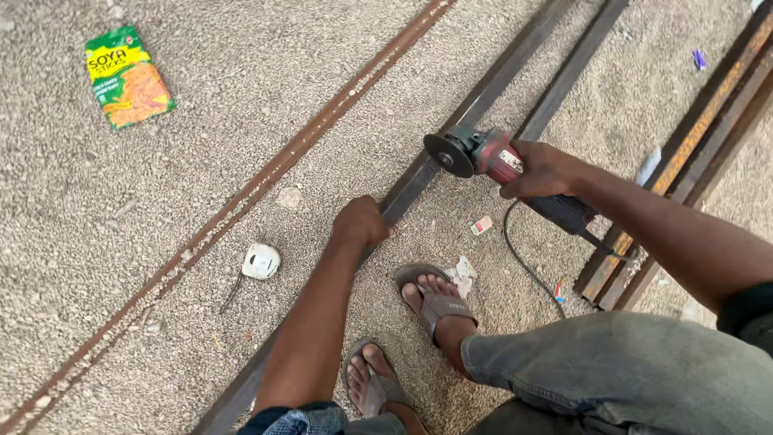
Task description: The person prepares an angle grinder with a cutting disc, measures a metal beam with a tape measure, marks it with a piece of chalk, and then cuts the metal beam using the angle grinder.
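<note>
On gravel: left hand (362, 223) clamps dark steel bar (491, 90); right hand (543, 171) wraps angle grinder (493, 157), disc at bar's edge.

Ground (241, 72): coarse gravel and sand, rough, matt, grey-buff. Steel bar (407, 189) under the left hand (361, 221): dark metal, dull, lightly scaled. Thin strip (266, 173) alongside: metal, heavily rusted, pitted, brown. Stacked sections (692, 137) at the far right: metal, orange rust over dark faces. Angle grinder (491, 157) in the right hand (543, 169): red plastic body, slightly glossy; grey metal guard; matt dark disc. Cable (523, 262): black rubber. Snack packet (126, 76): glossy printed film. Tape measure (261, 261): smooth white plastic. Sandals (439, 302): worn matt rubber. Trousers (628, 362): faded, dusty cloth.
</note>
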